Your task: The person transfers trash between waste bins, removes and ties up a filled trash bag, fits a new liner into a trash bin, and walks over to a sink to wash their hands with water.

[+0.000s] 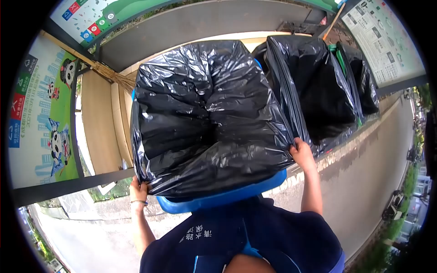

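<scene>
A black garbage bag (218, 166) is spread over the mouth of a blue trash bin (227, 196), its middle sagging inward in folds. The bin's blue rim shows below the bag's near edge. My left hand (138, 191) grips the bag at its near left corner, fingers closed on the plastic. At the near right corner my right hand (301, 154) pinches the bag's edge. The bin stands right against my body, and its inside is hidden by the plastic.
To the right stand more bins lined with black bags (325, 86), one showing a green rim. A straw broom (116, 76) leans at the left. Panda-printed sign boards (45, 123) and a notice board (387, 41) frame the shelter. A parked vehicle (393, 204) is far right.
</scene>
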`<state>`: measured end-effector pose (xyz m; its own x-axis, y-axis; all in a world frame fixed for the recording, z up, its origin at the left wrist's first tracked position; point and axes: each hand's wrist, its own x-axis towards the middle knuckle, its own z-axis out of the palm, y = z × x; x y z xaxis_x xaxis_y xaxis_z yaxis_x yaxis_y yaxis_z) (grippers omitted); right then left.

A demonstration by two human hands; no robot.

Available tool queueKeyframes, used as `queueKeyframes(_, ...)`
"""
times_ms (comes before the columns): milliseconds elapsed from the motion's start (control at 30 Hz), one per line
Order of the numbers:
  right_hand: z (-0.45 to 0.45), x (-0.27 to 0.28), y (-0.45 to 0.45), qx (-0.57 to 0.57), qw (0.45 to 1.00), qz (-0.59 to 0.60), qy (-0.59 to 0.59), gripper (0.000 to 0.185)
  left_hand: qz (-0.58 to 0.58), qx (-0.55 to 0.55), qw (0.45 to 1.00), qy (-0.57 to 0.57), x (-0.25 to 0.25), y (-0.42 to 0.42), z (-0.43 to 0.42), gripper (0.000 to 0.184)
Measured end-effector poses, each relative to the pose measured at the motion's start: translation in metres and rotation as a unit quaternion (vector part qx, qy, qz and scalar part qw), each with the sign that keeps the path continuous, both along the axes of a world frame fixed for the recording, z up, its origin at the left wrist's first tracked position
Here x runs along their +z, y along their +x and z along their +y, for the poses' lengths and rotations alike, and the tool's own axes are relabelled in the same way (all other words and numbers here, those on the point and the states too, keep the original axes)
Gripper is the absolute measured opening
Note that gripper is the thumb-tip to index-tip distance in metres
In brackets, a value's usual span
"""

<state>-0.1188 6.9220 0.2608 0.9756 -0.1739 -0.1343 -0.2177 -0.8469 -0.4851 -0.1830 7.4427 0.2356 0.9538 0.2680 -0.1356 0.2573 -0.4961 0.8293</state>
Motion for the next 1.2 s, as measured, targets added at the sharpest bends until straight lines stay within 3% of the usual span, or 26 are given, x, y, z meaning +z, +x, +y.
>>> queueKeyframes(33,-0.003,-0.005,-0.010,-0.025,0.994,0.091,0.053,0.019,0.038,0.022,0.996,-0.080,0.004,-0.014,-0.002,0.020)
queueKeyframes(100,-0.007,-0.024,-0.033,-0.013,0.959,0.055,0.279,0.014,0.082,0.075,0.975,-0.193,0.018,-0.032,-0.016,0.012)
queueKeyframes(133,0.002,-0.010,-0.038,-0.054,0.910,0.100,0.399,0.011,0.076,0.121,0.959,-0.246,0.021,-0.037,-0.032,0.009)
queueKeyframes(167,-0.005,-0.017,-0.044,-0.116,0.851,0.146,0.491,0.015,0.069,0.167,0.938,-0.296,0.024,-0.041,-0.044,0.008)
queueKeyframes(233,-0.007,-0.024,-0.049,-0.163,0.601,0.078,0.779,0.027,0.089,0.189,0.893,-0.398,0.017,-0.048,-0.050,0.009)
queueKeyframes(300,-0.004,-0.021,-0.051,-0.210,0.510,0.042,0.833,0.043,0.076,0.165,0.869,-0.461,0.007,-0.050,-0.052,0.012)
queueKeyframes(367,-0.007,-0.024,-0.060,-0.239,0.489,0.033,0.838,0.037,0.044,0.218,0.806,-0.549,0.020,-0.038,-0.088,0.016)
queueKeyframes(400,-0.014,-0.032,-0.064,-0.217,0.553,0.044,0.804,0.032,0.038,0.147,0.786,-0.599,0.008,-0.042,-0.085,0.019)
queueKeyframes(467,-0.036,-0.077,-0.079,-0.217,0.666,0.079,0.709,0.023,0.016,0.148,0.768,-0.623,0.002,-0.042,-0.102,0.024)
queueKeyframes(567,-0.010,-0.116,-0.083,-0.233,0.678,0.071,0.693,0.021,0.013,0.077,0.744,-0.663,0.006,-0.037,-0.120,0.031)
queueKeyframes(633,0.023,-0.158,-0.091,-0.139,0.633,-0.047,0.761,0.023,0.010,0.070,0.761,-0.645,0.003,-0.035,-0.126,0.031)
queueKeyframes(733,0.059,-0.215,-0.093,-0.128,0.571,-0.113,0.803,0.025,0.051,0.150,0.781,-0.603,-0.003,-0.031,-0.119,0.030)
queueKeyframes(833,0.067,-0.259,-0.108,-0.167,0.552,-0.113,0.809,0.027,0.050,0.234,0.812,-0.533,0.004,-0.024,-0.094,0.024)
queueKeyframes(900,0.075,-0.283,-0.134,-0.182,0.574,-0.108,0.791,0.029,0.033,0.240,0.773,-0.587,0.028,-0.018,-0.069,0.021)
queueKeyframes(967,0.095,-0.293,-0.171,-0.200,0.647,-0.064,0.733,0.030,0.014,0.166,0.793,-0.586,-0.015,-0.029,-0.024,0.012)
queueKeyframes(1000,0.128,-0.225,-0.168,-0.245,0.727,0.087,0.636,0.035,0.032,0.203,0.783,-0.586,-0.014,-0.025,-0.023,0.011)
queueKeyframes(1033,0.164,-0.148,-0.163,-0.251,0.767,0.249,0.535,0.041,0.051,0.240,0.772,-0.586,-0.010,-0.021,-0.029,0.010)
queueKeyframes(1067,0.185,-0.123,-0.171,-0.186,0.750,0.241,0.588,0.040,0.063,0.147,0.776,-0.611,-0.005,-0.023,-0.021,0.012)
queueKeyframes(1100,0.207,-0.099,-0.179,-0.121,0.723,0.233,0.639,0.040,0.055,0.153,0.748,-0.643,-0.014,-0.020,-0.019,0.012)
queueKeyframes(1133,0.227,-0.086,-0.180,-0.129,0.728,0.226,0.634,0.040,0.093,0.114,0.749,-0.646,-0.015,-0.018,-0.013,0.012)
queueKeyframes(1200,0.265,-0.071,-0.176,-0.225,0.575,0.082,0.782,0.038,0.164,0.022,0.733,-0.660,-0.010,-0.012,-0.003,0.011)
